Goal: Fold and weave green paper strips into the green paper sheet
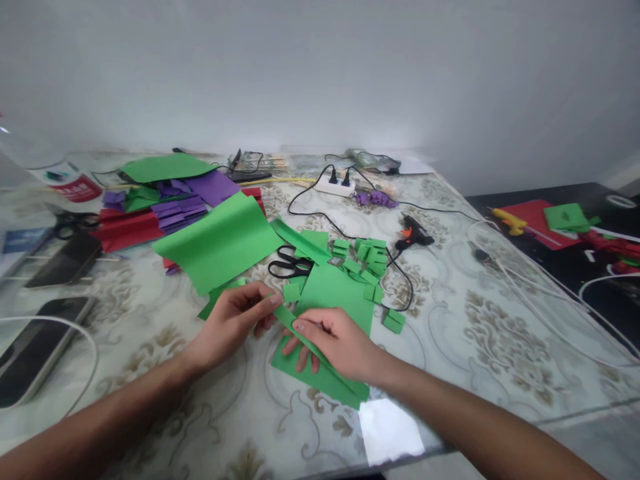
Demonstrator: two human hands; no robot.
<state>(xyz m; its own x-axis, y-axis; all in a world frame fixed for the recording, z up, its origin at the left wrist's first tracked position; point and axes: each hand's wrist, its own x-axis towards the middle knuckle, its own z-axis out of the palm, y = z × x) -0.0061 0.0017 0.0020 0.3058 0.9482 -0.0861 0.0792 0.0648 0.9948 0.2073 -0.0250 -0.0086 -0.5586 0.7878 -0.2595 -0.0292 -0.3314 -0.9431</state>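
Note:
Both of my hands hold one narrow green paper strip [286,316] just above the table. My left hand [235,323] pinches its far end between thumb and fingers. My right hand [333,343] grips it lower down, fingers curled over it. Under the hands lies a flat green paper sheet [333,287]. Beyond it sit black-handled scissors [290,265] and a heap of small folded green paper pieces [367,260]. A large curled green sheet [220,240] lies to the left of the scissors.
Purple, red and green paper [165,200] is piled at the back left. A black glue gun [414,233], a white power strip [336,185] and cables cross the patterned table [475,307]. Phones [35,347] lie at the left. A dark side table [565,227] holds more paper.

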